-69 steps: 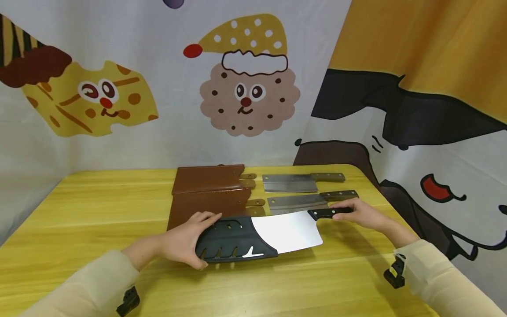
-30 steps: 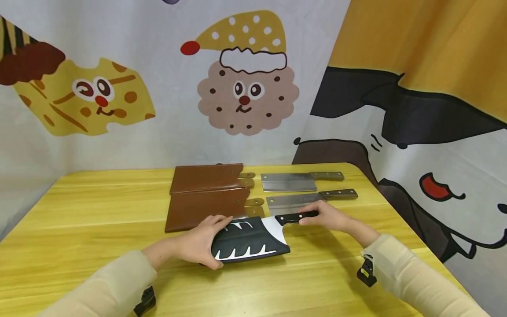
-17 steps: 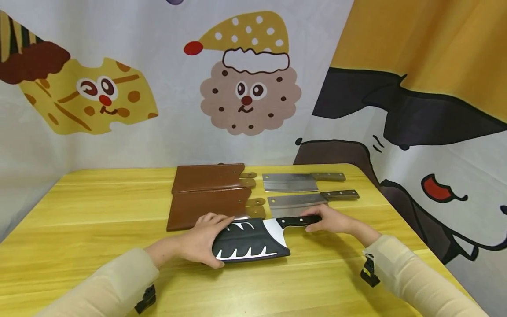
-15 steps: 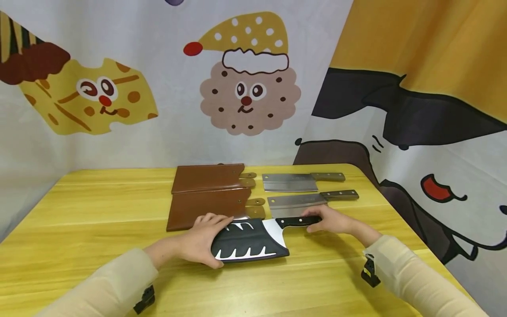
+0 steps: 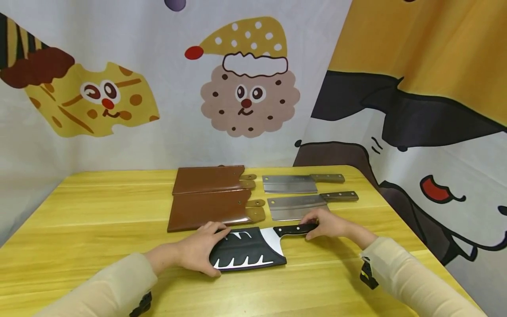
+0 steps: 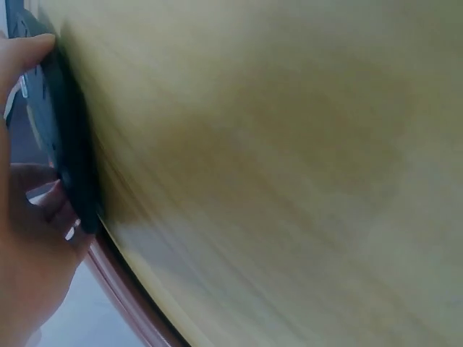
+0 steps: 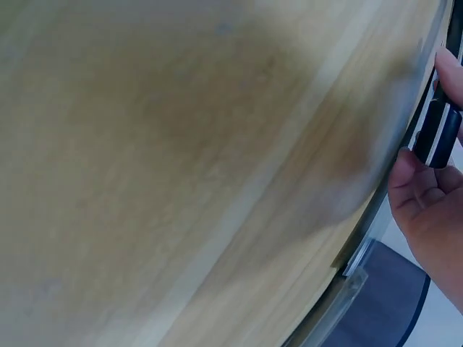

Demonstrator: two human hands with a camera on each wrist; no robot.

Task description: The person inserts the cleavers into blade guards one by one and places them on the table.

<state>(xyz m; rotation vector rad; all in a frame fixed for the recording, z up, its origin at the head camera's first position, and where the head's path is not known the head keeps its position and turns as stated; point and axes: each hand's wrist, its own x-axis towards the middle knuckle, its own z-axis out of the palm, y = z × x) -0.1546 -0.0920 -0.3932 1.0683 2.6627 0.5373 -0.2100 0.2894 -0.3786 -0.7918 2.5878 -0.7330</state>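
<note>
In the head view a cleaver with a black handle (image 5: 291, 230) and a pale blade (image 5: 271, 240) sits mostly inside a black blade sheath (image 5: 247, 248) with slots along its edges. Only the part of the blade nearest the handle shows. My left hand (image 5: 194, 252) grips the sheath's left end, thumb at the near edge and fingers at the far one. My right hand (image 5: 328, 223) pinches the end of the handle. The left wrist view shows the sheath (image 6: 65, 123) between thumb and fingers; the right wrist view shows the handle (image 7: 434, 130) in the fingers.
Behind the sheath lie two brown leather sheaths (image 5: 210, 179) with snap straps, one in front of the other. To their right are two more cleavers, a farther one (image 5: 290, 184) and a nearer one (image 5: 297, 208), close to my right hand. A printed curtain (image 5: 166, 149) hangs behind the wooden table (image 5: 99, 211).
The blade has slid left into the black sheath as my right hand moved left with the handle. My left hand shifted slightly right. Lately the sheathed cleaver has come a little nearer the table's front.
</note>
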